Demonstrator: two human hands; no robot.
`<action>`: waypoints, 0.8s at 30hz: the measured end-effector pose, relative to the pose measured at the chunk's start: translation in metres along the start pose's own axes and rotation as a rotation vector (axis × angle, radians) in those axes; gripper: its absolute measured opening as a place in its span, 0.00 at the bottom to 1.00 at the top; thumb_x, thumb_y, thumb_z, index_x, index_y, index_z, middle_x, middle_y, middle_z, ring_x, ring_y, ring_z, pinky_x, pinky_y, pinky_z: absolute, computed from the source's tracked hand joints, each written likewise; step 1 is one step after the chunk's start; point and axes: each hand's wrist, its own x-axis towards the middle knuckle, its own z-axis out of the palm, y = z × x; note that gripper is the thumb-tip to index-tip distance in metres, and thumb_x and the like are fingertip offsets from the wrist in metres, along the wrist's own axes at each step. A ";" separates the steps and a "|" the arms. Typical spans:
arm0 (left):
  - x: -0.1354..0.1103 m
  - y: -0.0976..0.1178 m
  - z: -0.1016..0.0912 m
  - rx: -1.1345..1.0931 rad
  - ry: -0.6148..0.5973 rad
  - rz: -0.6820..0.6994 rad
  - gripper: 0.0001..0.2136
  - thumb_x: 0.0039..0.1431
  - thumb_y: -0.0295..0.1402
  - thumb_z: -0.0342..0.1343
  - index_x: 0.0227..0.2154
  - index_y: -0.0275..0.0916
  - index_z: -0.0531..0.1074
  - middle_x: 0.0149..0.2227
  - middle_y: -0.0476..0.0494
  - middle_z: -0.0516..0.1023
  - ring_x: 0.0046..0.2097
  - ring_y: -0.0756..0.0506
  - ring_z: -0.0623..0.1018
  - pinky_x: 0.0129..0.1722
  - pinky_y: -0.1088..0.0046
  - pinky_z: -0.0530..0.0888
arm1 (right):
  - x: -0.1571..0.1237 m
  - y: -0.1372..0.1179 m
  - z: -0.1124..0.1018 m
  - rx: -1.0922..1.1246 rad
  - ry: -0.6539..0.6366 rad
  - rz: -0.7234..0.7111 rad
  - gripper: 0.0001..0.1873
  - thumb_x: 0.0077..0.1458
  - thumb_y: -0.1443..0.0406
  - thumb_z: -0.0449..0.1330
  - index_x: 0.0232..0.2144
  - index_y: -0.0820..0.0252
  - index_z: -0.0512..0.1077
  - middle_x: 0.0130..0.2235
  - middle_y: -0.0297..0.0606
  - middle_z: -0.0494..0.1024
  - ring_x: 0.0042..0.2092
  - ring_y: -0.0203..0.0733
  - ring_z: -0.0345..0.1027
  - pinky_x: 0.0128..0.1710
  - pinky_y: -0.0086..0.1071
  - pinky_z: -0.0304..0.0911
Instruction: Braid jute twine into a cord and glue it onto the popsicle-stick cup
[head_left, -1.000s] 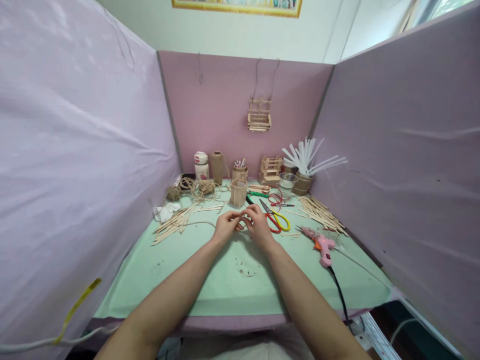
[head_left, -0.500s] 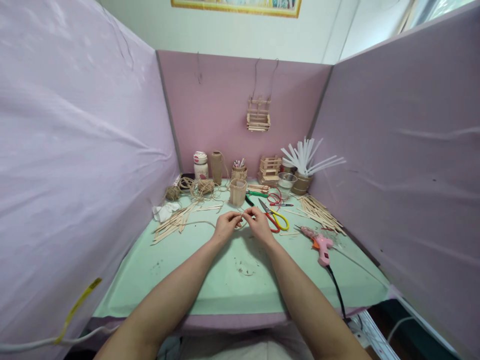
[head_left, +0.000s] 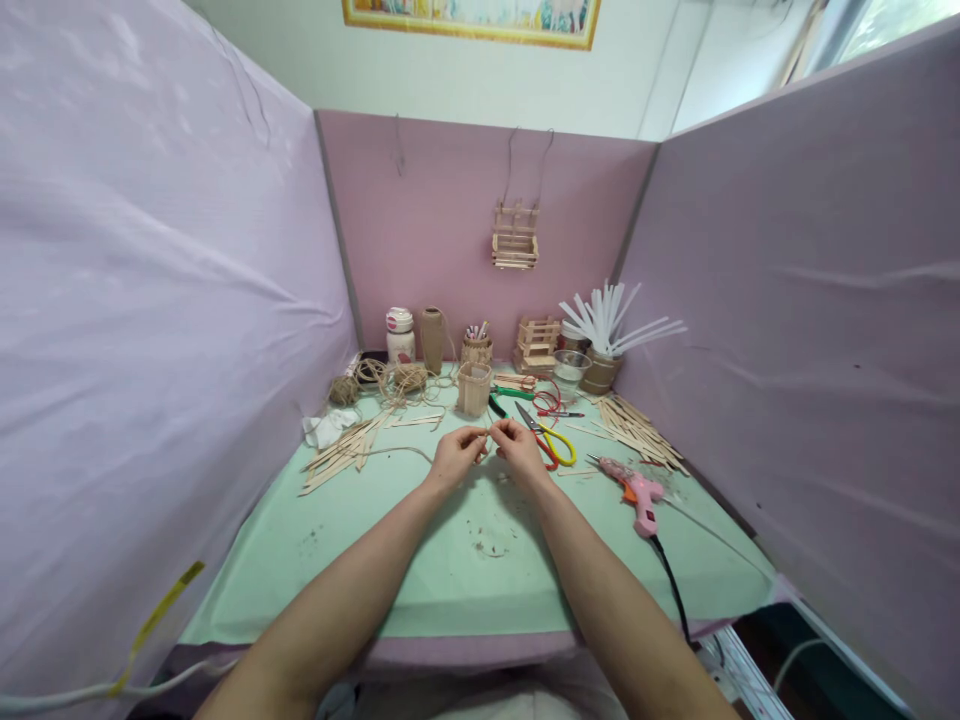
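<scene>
My left hand (head_left: 454, 456) and my right hand (head_left: 519, 449) meet over the middle of the green mat (head_left: 420, 560), fingertips pinched together. Between them runs a thin piece of jute twine (head_left: 405, 450) that trails off to the left across the mat. Both hands are closed in a pinch on it. A small wooden stick cup (head_left: 474, 388) stands just beyond the hands. What exactly lies between the fingertips is too small to make out.
Loose craft sticks lie at left (head_left: 341, 452) and right (head_left: 637, 430). Scissors (head_left: 547, 436) and a pink glue gun (head_left: 636, 492) with its black cord lie to the right. Twine balls (head_left: 345, 388), jars, stick baskets and a pot of white sticks (head_left: 604, 345) line the back. Purple partitions enclose three sides.
My hands have drifted slightly away from me and lifted a little, still pinched together on the twine. The view has tilted a touch downward.
</scene>
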 end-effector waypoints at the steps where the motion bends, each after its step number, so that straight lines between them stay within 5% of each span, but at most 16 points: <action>1: 0.000 0.000 0.000 0.010 -0.006 -0.002 0.13 0.48 0.35 0.54 0.34 0.32 0.75 0.22 0.48 0.71 0.23 0.53 0.68 0.25 0.76 0.65 | 0.000 -0.001 0.000 -0.032 0.007 -0.016 0.15 0.40 0.54 0.61 0.24 0.59 0.68 0.23 0.30 0.67 0.25 0.33 0.57 0.24 0.28 0.54; 7: -0.001 -0.004 -0.002 0.039 -0.014 -0.014 0.10 0.46 0.36 0.55 0.27 0.33 0.76 0.21 0.48 0.71 0.23 0.52 0.67 0.25 0.75 0.64 | 0.001 -0.001 -0.003 -0.225 0.027 -0.184 0.10 0.43 0.58 0.59 0.23 0.60 0.70 0.26 0.34 0.72 0.30 0.37 0.62 0.33 0.32 0.59; 14: -0.001 -0.005 -0.003 0.067 -0.033 -0.019 0.10 0.46 0.36 0.55 0.25 0.34 0.75 0.20 0.49 0.70 0.24 0.51 0.67 0.25 0.75 0.63 | 0.005 0.006 -0.005 -0.157 -0.048 -0.098 0.12 0.43 0.56 0.60 0.25 0.60 0.69 0.25 0.33 0.72 0.28 0.36 0.63 0.28 0.30 0.59; 24: -0.002 -0.002 0.003 0.034 0.041 -0.119 0.11 0.46 0.38 0.56 0.26 0.33 0.74 0.20 0.50 0.70 0.23 0.52 0.67 0.24 0.76 0.62 | 0.003 0.008 -0.001 -0.134 0.087 -0.128 0.16 0.40 0.60 0.62 0.32 0.59 0.63 0.27 0.32 0.73 0.30 0.38 0.67 0.33 0.32 0.61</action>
